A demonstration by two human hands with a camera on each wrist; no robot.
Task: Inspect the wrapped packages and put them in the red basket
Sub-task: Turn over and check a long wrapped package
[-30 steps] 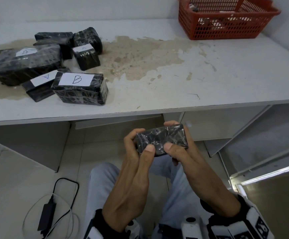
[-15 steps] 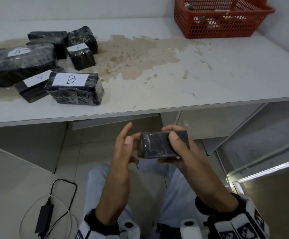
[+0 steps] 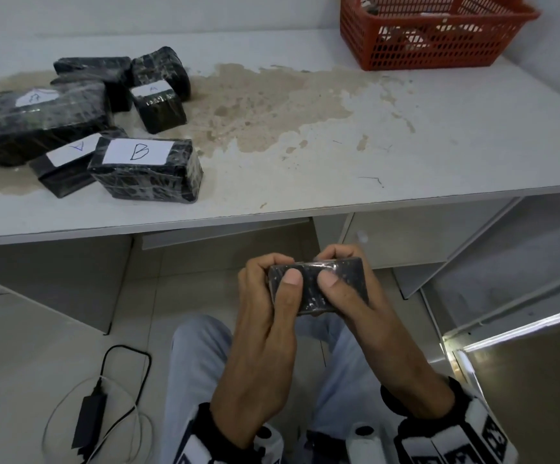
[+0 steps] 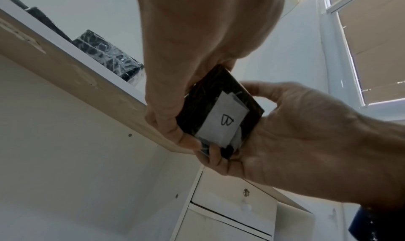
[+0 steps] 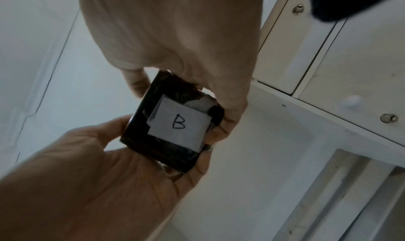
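Two hands (image 3: 308, 296) gripping one package (image 3: 312, 286), six packages (image 3: 81, 128) on table (image 3: 405, 145), one red basket (image 3: 429, 38)

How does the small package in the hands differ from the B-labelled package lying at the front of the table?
The held package is gripped by the left hand and right hand below the table edge; the table package lies untouched on the table. The held one looks smaller. Its B label faces down, away from the head camera; the table package's label faces up. Both are dark, shiny-wrapped, with a white B label.
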